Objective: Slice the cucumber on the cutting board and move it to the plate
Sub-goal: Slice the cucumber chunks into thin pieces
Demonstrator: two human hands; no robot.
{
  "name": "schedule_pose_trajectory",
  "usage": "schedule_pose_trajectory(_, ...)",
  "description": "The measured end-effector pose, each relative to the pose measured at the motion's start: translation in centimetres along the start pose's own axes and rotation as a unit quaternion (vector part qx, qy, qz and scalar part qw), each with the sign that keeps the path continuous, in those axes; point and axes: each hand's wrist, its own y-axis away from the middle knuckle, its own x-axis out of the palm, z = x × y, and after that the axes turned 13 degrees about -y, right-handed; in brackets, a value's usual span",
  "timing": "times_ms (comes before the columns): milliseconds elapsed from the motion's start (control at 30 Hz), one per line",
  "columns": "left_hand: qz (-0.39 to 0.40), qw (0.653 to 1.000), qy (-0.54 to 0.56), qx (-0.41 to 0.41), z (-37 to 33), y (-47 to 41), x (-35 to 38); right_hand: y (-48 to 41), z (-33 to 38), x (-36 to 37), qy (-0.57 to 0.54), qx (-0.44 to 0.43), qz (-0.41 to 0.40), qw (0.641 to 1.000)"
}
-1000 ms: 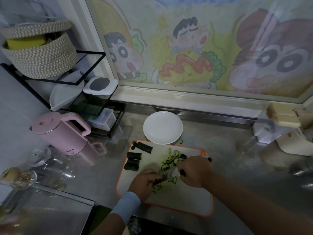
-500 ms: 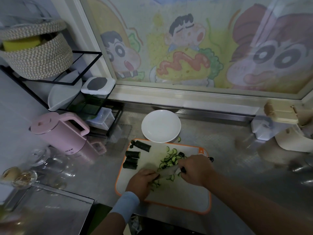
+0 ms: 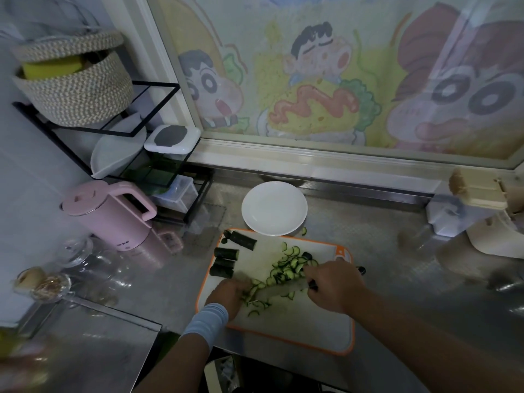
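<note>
Head camera view, looking down at a dim metal kitchen counter (image 3: pixel 397 251).

In the lower centre of the frame lies a white cutting board (image 3: pixel 306 319) with an orange rim. The left hand (image 3: pixel 226 296), with a pale blue wristband (image 3: pixel 207 321) on its wrist, sits at the board's left side. Its fingers are curled down onto a cucumber piece (image 3: pixel 251 293) that is mostly hidden beneath them. The right hand (image 3: pixel 334 287) comes in from the lower right, its fingers clenched around the dark handle of a knife (image 3: pixel 272 292). The blade points left, reaching to the left hand's fingertips.

A loose pile of thin green cucumber slices (image 3: pixel 286 268) is spread across the middle of the board, just above the blade, and a few more lie below it. Three uncut cucumber chunks (image 3: pixel 226 253) rest near the board's upper left corner.

A round white plate (image 3: pixel 274 208) stands on the counter just above the board, with nothing on it. One stray slice (image 3: pixel 304 231) lies on the counter beside the plate's lower right edge.

At middle left stands a pink kettle (image 3: pixel 113 217). Above it, a black wire rack (image 3: pixel 158 109) carries a woven basket (image 3: pixel 73 80) in the upper left corner. A colourful cartoon mural (image 3: pixel 312 80) fills the top of the frame.
</note>
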Motion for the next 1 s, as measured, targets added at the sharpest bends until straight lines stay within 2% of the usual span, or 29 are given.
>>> schedule_pose_trajectory(100,-0.075,0.986,0.106,-0.106,1.0,0.1,0.0,0.2,0.5,0.2,-0.041,0.033,0.015,0.998)
schedule_pose_trajectory(167,-0.119,0.97,0.143,-0.158,1.7,0.6,-0.1,0.2,1.5,1.0,-0.128,0.064,0.034,0.989)
schedule_pose_trajectory(267,-0.135,0.943,0.183,-0.243,2.5,1.4,-0.1,0.0,3.9,3.3,-0.238,0.1,0.078,0.963)
schedule_pose_trajectory(367,-0.12,0.933,0.186,-0.283,3.0,2.2,0.0,-0.1,6.2,6.2,-0.271,0.111,0.117,0.949)
schedule_pose_trajectory(567,-0.097,0.947,0.159,-0.262,3.7,2.1,0.4,0.6,7.7,9.2,-0.249,0.132,0.135,0.95)
schedule_pose_trajectory(800,-0.074,0.982,0.078,-0.153,2.5,0.4,2.2,1.3,5.9,8.5,-0.173,0.2,0.008,0.964)
schedule_pose_trajectory(1000,-0.052,0.992,0.092,-0.072,0.2,-1.1,3.3,0.8,5.3,7.7,-0.146,0.267,-0.046,0.952)
